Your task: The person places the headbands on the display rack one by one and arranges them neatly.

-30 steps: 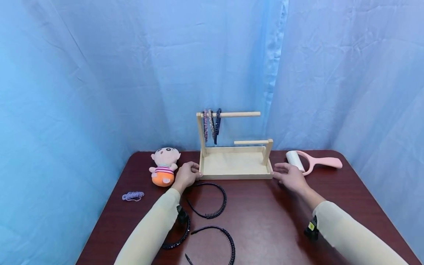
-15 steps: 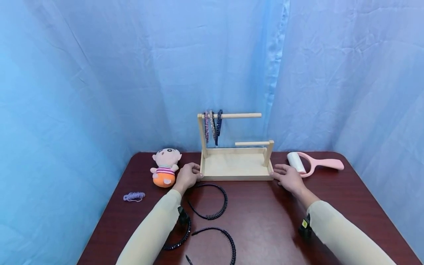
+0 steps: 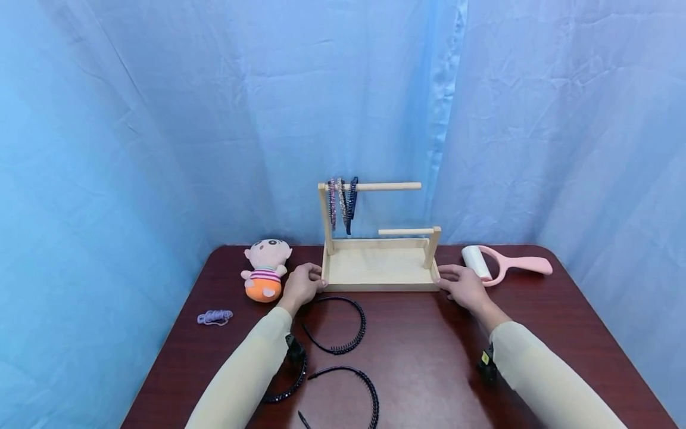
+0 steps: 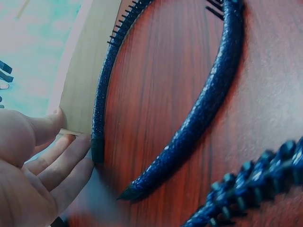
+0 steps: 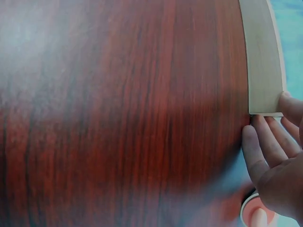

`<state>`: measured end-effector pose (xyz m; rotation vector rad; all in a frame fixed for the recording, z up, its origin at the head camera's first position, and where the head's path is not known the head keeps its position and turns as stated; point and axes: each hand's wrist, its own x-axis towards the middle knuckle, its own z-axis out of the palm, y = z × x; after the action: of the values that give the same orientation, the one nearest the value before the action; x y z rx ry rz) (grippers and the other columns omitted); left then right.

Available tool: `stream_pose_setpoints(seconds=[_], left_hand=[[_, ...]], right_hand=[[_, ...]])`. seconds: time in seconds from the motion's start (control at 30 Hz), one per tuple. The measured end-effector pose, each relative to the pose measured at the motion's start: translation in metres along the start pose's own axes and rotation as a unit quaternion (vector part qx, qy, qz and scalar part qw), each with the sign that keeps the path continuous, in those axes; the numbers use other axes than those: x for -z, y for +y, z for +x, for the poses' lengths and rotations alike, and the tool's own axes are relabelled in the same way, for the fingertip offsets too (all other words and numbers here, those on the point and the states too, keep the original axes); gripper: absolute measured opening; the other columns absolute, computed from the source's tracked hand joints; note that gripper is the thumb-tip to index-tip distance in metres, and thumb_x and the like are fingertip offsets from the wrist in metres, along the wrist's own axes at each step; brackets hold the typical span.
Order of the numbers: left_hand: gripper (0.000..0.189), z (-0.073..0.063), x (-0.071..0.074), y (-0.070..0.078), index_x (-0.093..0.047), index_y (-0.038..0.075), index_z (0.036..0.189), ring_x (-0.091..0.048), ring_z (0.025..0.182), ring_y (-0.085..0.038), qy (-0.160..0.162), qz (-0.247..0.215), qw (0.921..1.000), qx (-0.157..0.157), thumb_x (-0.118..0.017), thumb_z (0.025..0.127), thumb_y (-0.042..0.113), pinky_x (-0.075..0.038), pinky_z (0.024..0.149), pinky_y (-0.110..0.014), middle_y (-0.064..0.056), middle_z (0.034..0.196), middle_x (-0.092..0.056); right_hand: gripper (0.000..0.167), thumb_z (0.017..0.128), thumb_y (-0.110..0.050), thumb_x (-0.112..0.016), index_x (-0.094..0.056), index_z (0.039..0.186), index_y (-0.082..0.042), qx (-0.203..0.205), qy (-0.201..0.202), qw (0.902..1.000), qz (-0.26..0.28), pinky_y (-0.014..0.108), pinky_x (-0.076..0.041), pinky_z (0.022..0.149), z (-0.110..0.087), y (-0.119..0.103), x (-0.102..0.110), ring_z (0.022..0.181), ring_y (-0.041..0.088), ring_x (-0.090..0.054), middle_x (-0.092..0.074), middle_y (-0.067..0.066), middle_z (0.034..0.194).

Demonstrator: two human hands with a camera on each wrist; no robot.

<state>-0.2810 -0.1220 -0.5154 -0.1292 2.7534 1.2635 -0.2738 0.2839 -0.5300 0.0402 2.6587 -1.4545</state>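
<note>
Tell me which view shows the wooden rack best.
The head view: the whole rack shows, tray, posts, both bars and hung headbands, with the left hand and right hand at its ends. The left wrist view shows only its near edge and corner; the right wrist view shows just one corner.

A black headband (image 3: 343, 398) near the table's (image 3: 429, 357) front edge is cut off by the frame bottom; another hides partly beneath the left sleeve (image 3: 252, 369).
</note>
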Motion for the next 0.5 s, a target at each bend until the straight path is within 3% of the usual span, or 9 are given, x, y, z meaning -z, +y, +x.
stream_pose_setpoints(seconds=[0.27, 0.5], left_hand=[[0.03, -0.012, 0.01, 0.001, -0.07, 0.004, 0.122, -0.07, 0.098, -0.023, 0.0, 0.012, 0.9994, -0.031, -0.073, 0.096, 0.02, -0.058, 0.089, -0.043, -0.011, 0.108, -0.074], [0.026, -0.045, 0.035, 0.002, -0.072, 0.007, 0.118, -0.07, 0.094, -0.019, 0.012, 0.025, 0.9951, -0.094, -0.073, 0.096, 0.02, -0.057, 0.083, -0.04, -0.005, 0.104, -0.075]], right_hand=[[0.045, 0.099, -0.015, -0.068, -0.058, 0.139, 0.003, -0.009, -0.002, 0.9997, -0.023, 0.033, -0.06, 0.066, 0.003, -0.006, -0.003, 0.099, 0.027, -0.072, -0.066, 0.028, 0.131], [0.045, 0.1, -0.014, -0.068, -0.057, 0.14, 0.003, -0.029, -0.013, 0.9995, -0.001, 0.037, -0.062, 0.069, 0.0, -0.009, 0.005, 0.103, 0.031, -0.071, -0.063, 0.03, 0.133]])
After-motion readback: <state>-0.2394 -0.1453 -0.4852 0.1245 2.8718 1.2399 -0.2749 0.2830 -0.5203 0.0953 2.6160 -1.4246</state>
